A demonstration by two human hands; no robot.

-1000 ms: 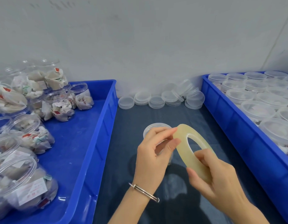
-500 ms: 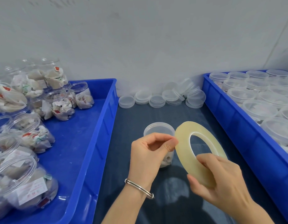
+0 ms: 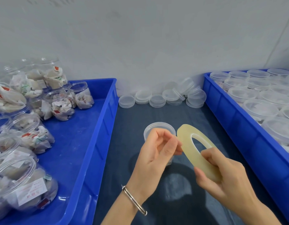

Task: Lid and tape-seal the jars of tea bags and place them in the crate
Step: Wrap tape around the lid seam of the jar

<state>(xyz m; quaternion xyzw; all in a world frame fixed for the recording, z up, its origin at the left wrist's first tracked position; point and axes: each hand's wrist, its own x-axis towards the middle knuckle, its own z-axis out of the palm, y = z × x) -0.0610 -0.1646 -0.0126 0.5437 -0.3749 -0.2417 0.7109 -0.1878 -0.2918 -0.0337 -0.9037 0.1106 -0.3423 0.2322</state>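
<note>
Head view: the lidded jar (image 3: 159, 129) stands on the dark mat between the two blue crates, just behind both hands. The right hand (image 3: 221, 174) pinches the tape roll (image 3: 189, 143) upright, in front of and right of the jar. The left hand (image 3: 154, 153) has thumb and forefinger closed at the roll's edge, probably on the tape end, though I cannot tell. Best to peel slowly, keeping the strip taut and level with the jar's lid seam.
</note>
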